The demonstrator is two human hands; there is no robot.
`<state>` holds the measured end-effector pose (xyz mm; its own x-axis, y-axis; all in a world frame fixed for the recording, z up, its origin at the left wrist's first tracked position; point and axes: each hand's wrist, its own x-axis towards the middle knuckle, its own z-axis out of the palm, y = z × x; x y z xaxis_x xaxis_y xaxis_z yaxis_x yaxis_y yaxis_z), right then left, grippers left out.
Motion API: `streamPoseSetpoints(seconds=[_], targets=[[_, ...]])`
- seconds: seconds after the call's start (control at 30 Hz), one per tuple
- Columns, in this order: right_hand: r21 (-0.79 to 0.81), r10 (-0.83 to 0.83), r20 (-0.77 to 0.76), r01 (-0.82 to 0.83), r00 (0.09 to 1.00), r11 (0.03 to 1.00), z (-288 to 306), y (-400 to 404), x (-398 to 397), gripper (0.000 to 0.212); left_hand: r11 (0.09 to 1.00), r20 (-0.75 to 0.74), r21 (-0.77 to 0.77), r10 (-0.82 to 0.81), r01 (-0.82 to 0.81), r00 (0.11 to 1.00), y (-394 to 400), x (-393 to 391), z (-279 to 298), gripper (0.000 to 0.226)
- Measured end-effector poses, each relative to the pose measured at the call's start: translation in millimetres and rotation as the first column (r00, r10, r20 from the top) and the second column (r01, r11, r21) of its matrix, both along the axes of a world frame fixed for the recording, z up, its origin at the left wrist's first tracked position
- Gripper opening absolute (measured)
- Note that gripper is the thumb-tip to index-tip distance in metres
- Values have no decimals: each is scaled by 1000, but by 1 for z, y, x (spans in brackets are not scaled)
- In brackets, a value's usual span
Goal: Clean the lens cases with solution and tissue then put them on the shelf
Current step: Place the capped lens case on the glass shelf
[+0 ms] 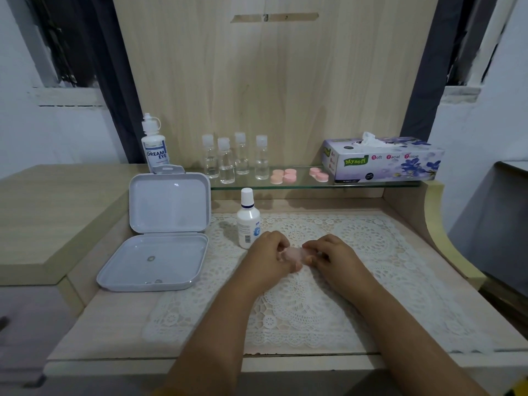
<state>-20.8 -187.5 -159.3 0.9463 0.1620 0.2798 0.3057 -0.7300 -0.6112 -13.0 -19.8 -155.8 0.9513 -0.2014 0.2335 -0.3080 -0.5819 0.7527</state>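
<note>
My left hand (270, 252) and my right hand (331, 254) meet over the lace mat, both gripping a small pink lens case (294, 257). The case is blurred and partly hidden by my fingers. A white solution bottle (248, 221) stands upright just left of my left hand. On the glass shelf (371, 184) lie two pink lens cases, one (283, 176) in the middle and one (319, 174) beside the tissue box (383, 160), which has a tissue sticking out of its top.
An open white plastic box (160, 238) sits at the left of the table with small items in its base. A Dream Eye bottle (155, 145) and several small clear bottles (235, 158) stand on the shelf. The lace mat (371, 252) covers the table.
</note>
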Motion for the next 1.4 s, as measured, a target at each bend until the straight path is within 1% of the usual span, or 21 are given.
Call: streamPoseSetpoints(seconds=[0.07, 0.1, 0.17, 0.23, 0.3, 0.37, 0.4, 0.47, 0.53, 0.6, 0.67, 0.7, 0.8, 0.9, 0.97, 1.07, 1.13, 1.27, 1.4], targets=[[11, -2, -4, 2, 1000, 1000, 0, 0, 0, 28, 999, -20, -17, -49, 48, 999, 2, -1, 2, 40], [20, -2, -6, 2, 1000, 1000, 0, 0, -1, 28, 998, -13, -1, -63, 63, 998, 3, 0, 2, 39], [28, 2, -5, -2, 1000, 1000, 0, 0, -1, 28, 998, 15, 29, -63, 63, 998, 3, 0, 2, 29], [29, 5, -1, -5, 1000, 1000, 0, 0, 0, 29, 1000, 29, 20, -17, 17, 999, 1, 0, 1, 20], [31, 2, 1, -2, 1000, 1000, -1, 0, 0, 30, 1000, 9, -8, 17, -16, 1000, 1, 0, -1, 26], [30, -2, 2, 2, 1000, 1000, -1, 0, 0, 30, 999, -15, -43, -12, 11, 1000, 3, 0, 0, 39], [31, -3, 1, 3, 1000, 1000, -1, 0, 0, 30, 999, -5, -40, -32, 32, 999, 3, 0, 0, 41], [37, -3, -4, 3, 1000, 999, -1, 0, 0, 30, 998, 33, 1, -55, 55, 998, 3, 0, 0, 36], [36, -3, -4, 3, 1000, 999, -1, 0, 0, 29, 999, 40, 22, -36, 35, 999, 2, 0, 0, 30], [24, -3, 1, 3, 1000, 1000, -1, 0, 0, 29, 1000, 11, -5, -5, 5, 1000, 2, 1, -1, 34], [11, -3, 2, 3, 1000, 1000, -1, 0, -1, 29, 999, -18, -31, -15, 14, 1000, 2, 0, 0, 43], [10, -4, 2, 3, 1000, 1000, 0, 0, -1, 29, 999, -10, -15, -29, 29, 1000, 2, 1, 0, 43], [3, -4, 2, 4, 1000, 1000, 1, 1, -1, 29, 998, 31, 46, -49, 47, 998, 2, 1, 0, 30], [1, -1, -1, 1, 1000, 1000, 1, 1, -2, 28, 999, 42, 51, 7, -9, 999, 0, 1, -1, 18], [-7, 1, -3, -1, 1000, 1000, 0, 1, -2, 29, 998, 40, 40, 39, -40, 998, -1, 0, -1, 22], [-4, -8, -14, 8, 1000, 1000, 0, 1, -1, 31, 1000, 12, -3, 8, -8, 1000, 1, 0, -1, 38], [8, -7, -16, 7, 1000, 1000, -1, 1, -1, 31, 1000, 26, 11, -10, 9, 1000, 2, 1, 0, 33], [17, -10, -17, 10, 1000, 1000, -2, 0, 0, 30, 1000, 23, -3, 23, -23, 999, 1, 0, 0, 13], [20, -11, -21, 11, 1000, 1000, -1, 0, 0, 30, 998, 4, -46, 35, -35, 999, 0, 2, 0, 9]])
